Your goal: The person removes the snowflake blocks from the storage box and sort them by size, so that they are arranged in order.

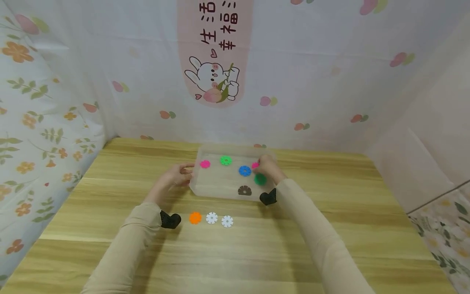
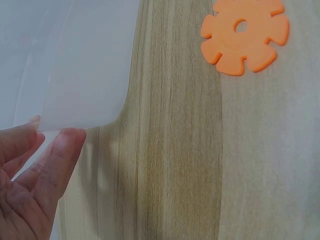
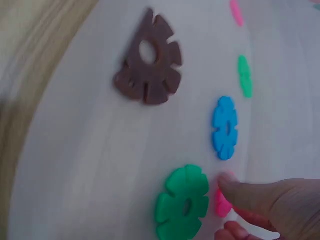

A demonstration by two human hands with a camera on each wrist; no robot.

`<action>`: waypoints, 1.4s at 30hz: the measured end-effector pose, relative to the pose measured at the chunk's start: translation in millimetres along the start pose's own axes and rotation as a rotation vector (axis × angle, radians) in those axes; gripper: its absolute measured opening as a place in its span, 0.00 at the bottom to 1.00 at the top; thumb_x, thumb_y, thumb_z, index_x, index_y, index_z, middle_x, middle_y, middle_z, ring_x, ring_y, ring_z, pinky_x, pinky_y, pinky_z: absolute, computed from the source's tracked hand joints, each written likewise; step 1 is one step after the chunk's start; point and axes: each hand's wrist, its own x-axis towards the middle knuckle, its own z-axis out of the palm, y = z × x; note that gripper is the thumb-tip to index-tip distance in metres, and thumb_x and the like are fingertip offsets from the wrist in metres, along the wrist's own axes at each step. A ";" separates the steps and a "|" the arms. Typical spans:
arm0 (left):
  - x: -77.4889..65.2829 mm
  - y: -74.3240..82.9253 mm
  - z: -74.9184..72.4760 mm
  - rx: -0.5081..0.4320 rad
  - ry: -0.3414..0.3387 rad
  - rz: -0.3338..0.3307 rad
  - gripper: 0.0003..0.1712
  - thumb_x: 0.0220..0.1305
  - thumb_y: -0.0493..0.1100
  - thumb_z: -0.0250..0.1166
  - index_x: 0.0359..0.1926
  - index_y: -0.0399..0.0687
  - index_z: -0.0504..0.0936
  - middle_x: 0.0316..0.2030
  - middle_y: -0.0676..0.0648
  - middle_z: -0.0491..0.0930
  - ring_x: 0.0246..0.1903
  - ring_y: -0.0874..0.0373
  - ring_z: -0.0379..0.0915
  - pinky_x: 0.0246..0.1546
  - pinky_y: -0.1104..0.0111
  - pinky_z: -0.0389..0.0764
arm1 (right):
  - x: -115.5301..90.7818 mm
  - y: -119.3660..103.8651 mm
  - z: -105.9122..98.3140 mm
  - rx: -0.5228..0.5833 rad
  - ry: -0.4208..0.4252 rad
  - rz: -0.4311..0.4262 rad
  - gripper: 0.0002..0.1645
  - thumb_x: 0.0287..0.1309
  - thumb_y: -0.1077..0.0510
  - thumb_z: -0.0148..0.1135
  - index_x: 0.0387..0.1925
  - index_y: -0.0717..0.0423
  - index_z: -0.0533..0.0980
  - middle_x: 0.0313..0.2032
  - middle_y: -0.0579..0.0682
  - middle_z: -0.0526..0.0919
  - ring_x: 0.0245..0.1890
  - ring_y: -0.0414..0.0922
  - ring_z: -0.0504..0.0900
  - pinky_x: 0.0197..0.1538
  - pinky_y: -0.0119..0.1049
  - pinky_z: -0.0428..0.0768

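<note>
At the left end of a translucent plastic box (image 1: 216, 195), my left hand (image 1: 178, 175) holds the rim. The left wrist view shows its thumb and fingers (image 2: 62, 155) pinching the box's edge. My right hand (image 1: 269, 168) reaches into the right part of the box, thumb and fingers at a pink notched plastic disc (image 3: 222, 204), partly covered by the thumb. Beside it lie a dark green disc (image 3: 182, 202) and a blue disc (image 3: 225, 128). A brown disc (image 3: 155, 70) with one straight side stands near the front wall.
Inside the box are also a light green disc (image 1: 225, 160) and another pink disc (image 1: 205, 164). On the wooden table (image 1: 330, 245), in front of the box, an orange disc (image 1: 195, 218) and two white discs (image 1: 211, 218) lie in a row. A printed curtain (image 1: 312, 81) hangs behind.
</note>
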 end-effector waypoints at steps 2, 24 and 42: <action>1.0 -0.4 2.3 -0.005 0.003 0.000 0.29 0.67 0.33 0.50 0.68 0.37 0.55 0.60 0.28 0.64 0.39 0.58 0.75 0.37 0.71 0.80 | 0.9 0.8 1.4 -0.028 0.012 0.004 0.10 0.53 0.60 0.63 0.27 0.66 0.77 0.23 0.49 0.72 0.25 0.42 0.68 0.31 0.31 0.70; -1.2 2.3 1.5 0.029 0.000 0.003 0.29 0.68 0.34 0.49 0.68 0.36 0.53 0.60 0.27 0.63 0.41 0.56 0.75 0.37 0.73 0.80 | -46.5 -11.1 -11.6 0.333 -0.073 -0.209 0.13 0.49 0.71 0.61 0.40 0.70 0.77 0.30 0.55 0.79 0.29 0.42 0.76 0.38 0.39 0.81; -2.6 2.6 0.7 0.007 -0.012 -0.007 0.30 0.68 0.35 0.49 0.68 0.37 0.52 0.61 0.28 0.62 0.38 0.59 0.75 0.38 0.72 0.80 | -106.5 0.2 39.1 0.202 -0.405 -0.271 0.03 0.48 0.66 0.66 0.26 0.64 0.79 0.19 0.51 0.82 0.19 0.38 0.77 0.27 0.33 0.81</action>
